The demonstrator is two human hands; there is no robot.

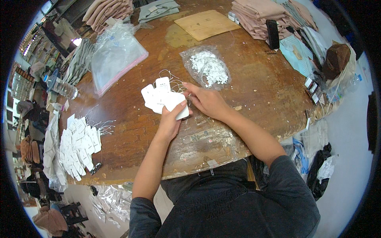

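White hang tags [174, 101] with rounded corners are gripped in a stack by my left hand [170, 123], its thumb lying across the top one. More white tags [150, 95] lie fanned on the table just beyond that stack, with thin looped strings around them. My right hand [208, 103] is closed, thumb and fingers pinching at a thin tag string [189, 94] beside the stack's right edge. Farther off, a clear plastic bag [205, 66] holds a tangle of white string fasteners. A heap of strung white tags [79, 144] lies at the left.
The worn wooden table [254, 91] curves around me. Folded pink garments [260, 16], a brown board [207, 24] and clear plastic bags [115, 55] lie along its far side. A black phone-like object [272, 35] leans at the right; a water bottle [61, 86] lies left.
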